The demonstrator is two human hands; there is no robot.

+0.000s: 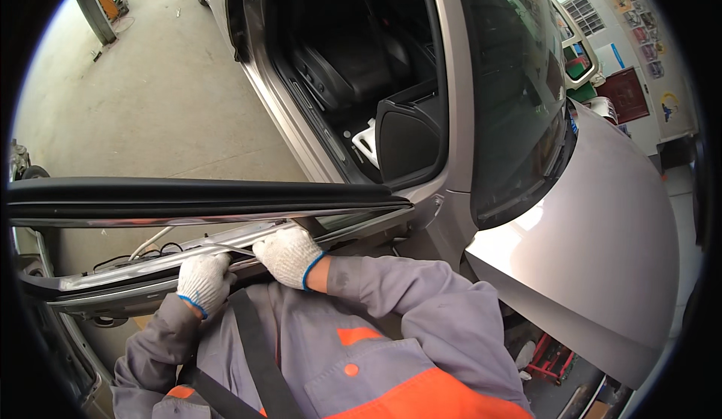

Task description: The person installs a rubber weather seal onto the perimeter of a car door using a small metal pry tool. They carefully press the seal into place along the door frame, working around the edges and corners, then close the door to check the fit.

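An opened car door point(143, 270) lies across in front of me, its window frame point(195, 199) dark along the far side. My left hand point(204, 280), in a white knit glove with a blue cuff, is closed at the near edge of the door; what its fingers hold is hidden. To its right, my right hand point(292, 256), gloved the same way, is curled at the door's upper edge. Out of its fingers a thin metal rod point(232, 249) runs left toward the door. Dark cables and a pale hose point(150, 243) show inside the door.
Beyond the door stands the beige car's open cabin with a black seat point(350, 65) and a white plastic jug point(365, 144) on its floor. The windshield point(511, 80) and hood point(587, 231) are at the right. A red metal stand point(555, 359) sits low at the right.
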